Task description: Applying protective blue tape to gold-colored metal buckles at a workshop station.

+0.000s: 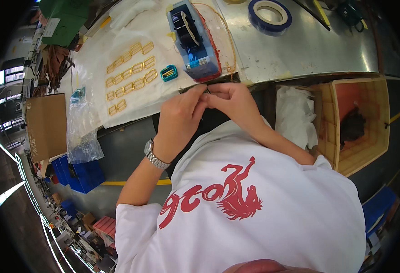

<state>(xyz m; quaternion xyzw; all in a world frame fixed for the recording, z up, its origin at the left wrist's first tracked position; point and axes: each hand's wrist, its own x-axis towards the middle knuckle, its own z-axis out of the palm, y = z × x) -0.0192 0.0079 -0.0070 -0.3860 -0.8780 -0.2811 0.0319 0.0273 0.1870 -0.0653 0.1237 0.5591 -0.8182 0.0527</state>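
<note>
At the table's edge my left hand and my right hand meet, fingertips pinched together. A small, thin dark thing shows between them; what it is I cannot make out. Right beyond the fingers stands a blue-grey tape dispenser with a red base and a dark roll of tape. A teal-wrapped bundle with gold-coloured metal in it lies to its left. Farther left, rows of gold rectangular metal frames lie flat on the white-covered table.
A roll of blue tape lies on the metal tabletop at the back right. Clear plastic bags hang over the left edge beside a cardboard box. To my right are a wooden crate and white bagged material.
</note>
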